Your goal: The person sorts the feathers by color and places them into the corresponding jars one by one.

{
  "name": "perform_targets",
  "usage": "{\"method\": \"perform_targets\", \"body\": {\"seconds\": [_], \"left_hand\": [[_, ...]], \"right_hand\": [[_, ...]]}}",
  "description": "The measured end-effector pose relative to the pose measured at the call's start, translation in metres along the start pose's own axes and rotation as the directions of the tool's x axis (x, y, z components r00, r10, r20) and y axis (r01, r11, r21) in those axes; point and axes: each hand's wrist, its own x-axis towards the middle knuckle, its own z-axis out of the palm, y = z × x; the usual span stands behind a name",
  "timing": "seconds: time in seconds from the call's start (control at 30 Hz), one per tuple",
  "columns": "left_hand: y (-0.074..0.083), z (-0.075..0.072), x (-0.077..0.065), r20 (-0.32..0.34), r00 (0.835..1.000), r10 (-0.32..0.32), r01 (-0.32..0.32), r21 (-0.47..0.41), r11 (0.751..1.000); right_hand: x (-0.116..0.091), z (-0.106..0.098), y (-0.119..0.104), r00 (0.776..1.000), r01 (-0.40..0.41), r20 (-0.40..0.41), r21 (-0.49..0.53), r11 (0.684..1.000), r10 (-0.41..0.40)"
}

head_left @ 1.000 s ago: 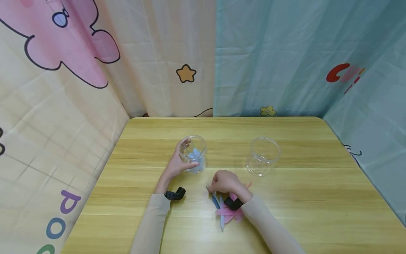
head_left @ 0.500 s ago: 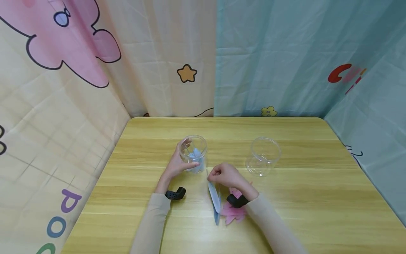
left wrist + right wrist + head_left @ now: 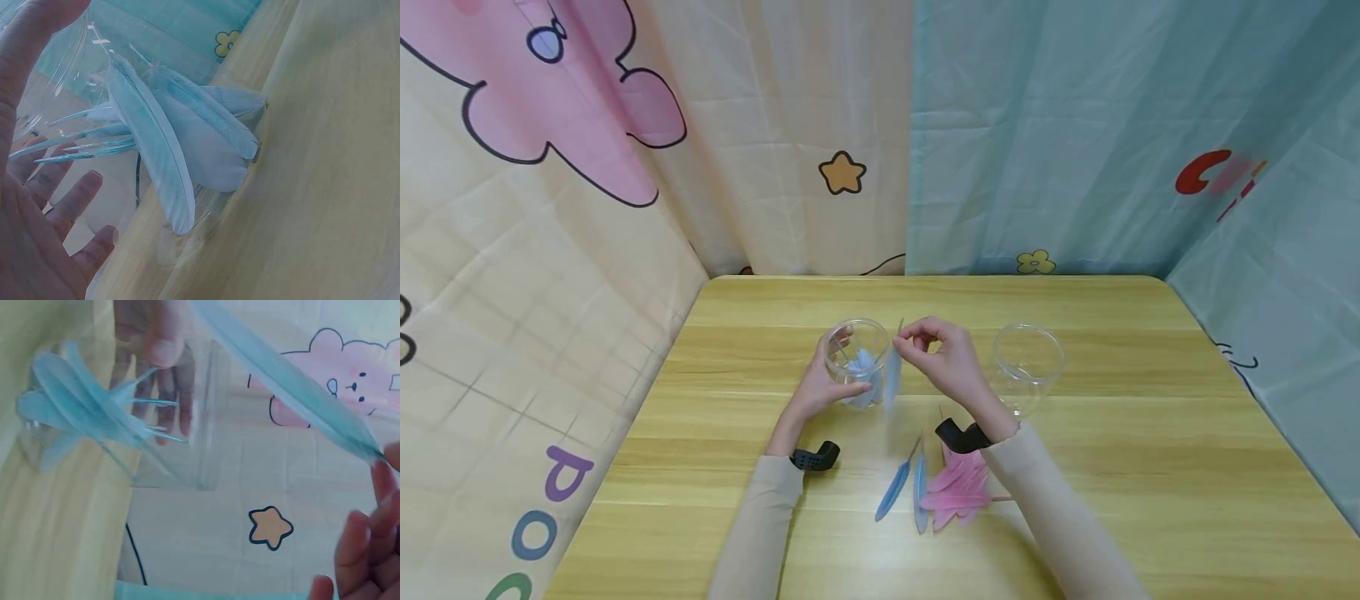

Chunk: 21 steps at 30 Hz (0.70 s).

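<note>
My left hand (image 3: 815, 392) grips a clear plastic cup (image 3: 857, 321) from its left side, thumb across the front and fingers behind. Inside lean several light blue feathers (image 3: 153, 140), quills towards the mouth. Between thumb and fingertips, my right hand (image 3: 946, 357) pinches the quill of another blue feather (image 3: 294, 397). That feather hangs vane-down just right of the cup, quill tip upward, near rim height. Two blue feathers, one darker (image 3: 892, 492) and one paler (image 3: 921, 493), lie on the table below my right hand, beside overlapping pink feathers (image 3: 958, 487).
A second clear cup (image 3: 1028, 326) stands to the right on the wooden table (image 3: 1112, 500), partly behind my right wrist. Printed curtains (image 3: 1037, 125) enclose the back and sides. Each wrist wears a black camera mount.
My right hand has picked a blue feather off the pile and lifted it up beside the cup. The two other blue feathers now lie apart on the table. My left hand stays still.
</note>
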Motion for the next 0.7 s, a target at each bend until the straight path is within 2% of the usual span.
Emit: {"method": "perform_targets", "body": {"seconds": [0.13,0.33,0.4,0.47,0.57,0.7], "left_hand": [[0.0,-0.001,-0.001,0.004,1.0,-0.01,0.01,-0.004,1.0],[0.0,0.0,-0.004,0.015,1.0,-0.013,0.013,-0.004,1.0],[0.0,0.0,-0.004,0.012,1.0,-0.009,0.009,-0.001,1.0],[-0.001,0.001,-0.004,0.01,1.0,-0.004,0.004,0.003,1.0],[-0.017,0.001,-0.001,-0.006,1.0,-0.004,0.004,0.023,1.0],[-0.037,0.0,0.004,-0.033,0.999,-0.004,0.005,0.04,0.999]], "right_hand": [[0.014,0.003,-0.007,0.99,0.104,-0.098,0.031,0.994,-0.101],[0.021,0.009,-0.033,0.968,0.205,-0.16,0.05,0.977,-0.195],[0.023,0.013,-0.03,0.963,0.224,-0.159,0.022,0.974,-0.217],[0.026,0.018,-0.017,0.963,0.231,-0.144,-0.01,0.973,-0.23],[0.028,0.026,0.004,0.971,0.214,-0.105,-0.04,0.976,-0.217],[0.028,0.031,0.007,0.983,0.175,-0.037,-0.091,0.98,-0.179]]}}
